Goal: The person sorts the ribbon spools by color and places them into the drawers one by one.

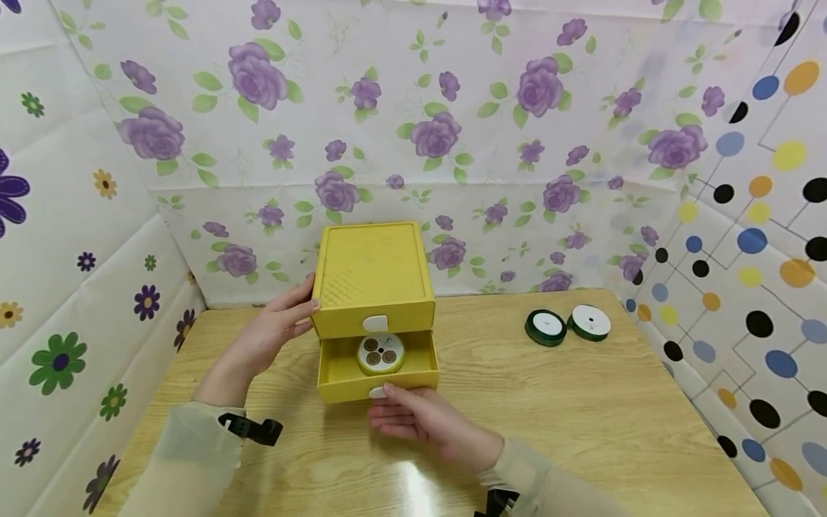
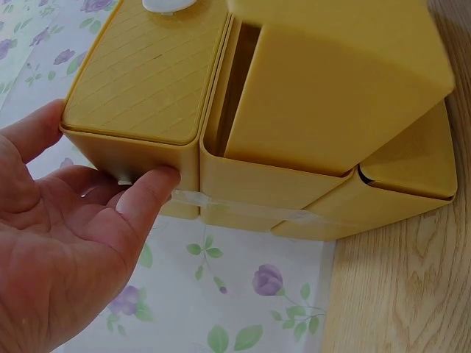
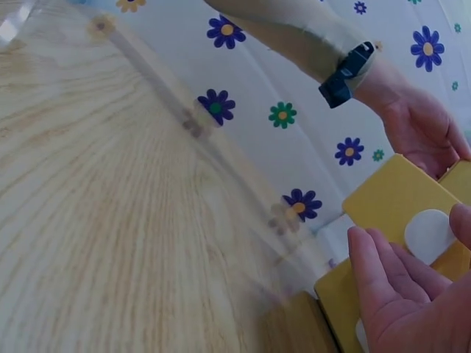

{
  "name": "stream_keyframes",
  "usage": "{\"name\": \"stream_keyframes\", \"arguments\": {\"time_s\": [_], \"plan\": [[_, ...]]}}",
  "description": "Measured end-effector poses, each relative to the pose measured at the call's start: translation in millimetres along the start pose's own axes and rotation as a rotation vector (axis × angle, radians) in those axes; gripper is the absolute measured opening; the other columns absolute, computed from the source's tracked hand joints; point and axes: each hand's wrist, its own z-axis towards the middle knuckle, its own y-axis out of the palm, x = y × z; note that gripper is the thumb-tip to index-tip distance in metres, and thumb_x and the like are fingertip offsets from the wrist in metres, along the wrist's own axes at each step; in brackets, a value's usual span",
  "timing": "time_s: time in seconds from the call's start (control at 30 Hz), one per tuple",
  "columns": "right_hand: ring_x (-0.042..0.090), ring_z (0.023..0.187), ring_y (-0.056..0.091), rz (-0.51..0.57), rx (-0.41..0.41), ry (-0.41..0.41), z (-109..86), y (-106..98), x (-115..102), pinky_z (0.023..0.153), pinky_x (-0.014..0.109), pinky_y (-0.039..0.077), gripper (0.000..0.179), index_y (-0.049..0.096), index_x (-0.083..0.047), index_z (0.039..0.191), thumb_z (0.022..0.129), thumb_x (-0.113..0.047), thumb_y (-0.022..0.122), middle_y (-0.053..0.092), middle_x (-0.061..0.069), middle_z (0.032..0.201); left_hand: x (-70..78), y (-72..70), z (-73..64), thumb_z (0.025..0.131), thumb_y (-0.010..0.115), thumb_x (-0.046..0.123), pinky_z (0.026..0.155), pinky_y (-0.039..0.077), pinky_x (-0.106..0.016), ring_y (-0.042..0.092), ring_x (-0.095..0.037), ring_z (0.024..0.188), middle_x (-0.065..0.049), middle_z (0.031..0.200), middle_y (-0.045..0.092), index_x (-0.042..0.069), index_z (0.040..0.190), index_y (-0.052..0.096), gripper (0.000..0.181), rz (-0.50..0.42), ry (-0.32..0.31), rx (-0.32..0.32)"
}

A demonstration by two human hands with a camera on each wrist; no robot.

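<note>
The open drawer (image 1: 413, 382), holding a spool (image 1: 380, 350), jutted forward, its white handle (image 1: 377, 393) nearest the right hand (image 1: 429, 424), whose thumb touched it above extended fingers; any pinch could not be told. The left hand (image 1: 278, 323) gripped the yellow unit (image 1: 377, 266) from the left. No writing was legible.

Pale beige sleeves (image 1: 194, 456), black wristbands (image 1: 240, 426)
</note>
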Motion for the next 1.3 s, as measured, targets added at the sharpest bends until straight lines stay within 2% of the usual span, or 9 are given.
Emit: {"name": "stream_keyframes", "arguments": {"time_s": [0.6,0.8,1.3], "plan": [[0.032,0.116,0.074,0.002,0.053,-0.054,42.9,-9.7,-16.7,0.103,0.039,0.057,0.055,0.068,0.006,0.136,0.106,-0.040,0.069,0.074,0.022,0.124,-1.7,0.1,0.3,0.116,0.049,0.027,0.128,0.017,-0.062,-0.001,-0.032,0.164,-0.009,0.178,-0.008,0.011,0.172,0.003,0.074,-0.018,0.001,-0.001],[0.034,0.117,0.073,0.018,0.067,-0.060,50.6,-12.2,-18.9,0.102,0.039,0.058,0.055,0.070,0.006,0.134,0.104,-0.040,0.072,0.074,0.024,0.125,-2.0,-0.2,-0.2,0.116,0.049,0.027,0.128,0.017,-0.063,-0.003,-0.031,0.164,-0.009,0.178,-0.008,0.010,0.172,0.003,0.074,-0.016,0.005,-0.002],[0.025,0.105,0.077,0.039,0.082,-0.069,60.4,-15.8,-23.3,0.100,0.037,0.059,0.057,0.066,0.013,0.135,0.104,-0.035,0.072,0.077,0.020,0.117,-1.6,-1.1,0.8,0.117,0.048,0.024,0.127,0.016,-0.066,-0.003,-0.034,0.163,-0.010,0.178,-0.009,0.008,0.172,0.002,0.073,-0.011,0.016,-0.020]]}}
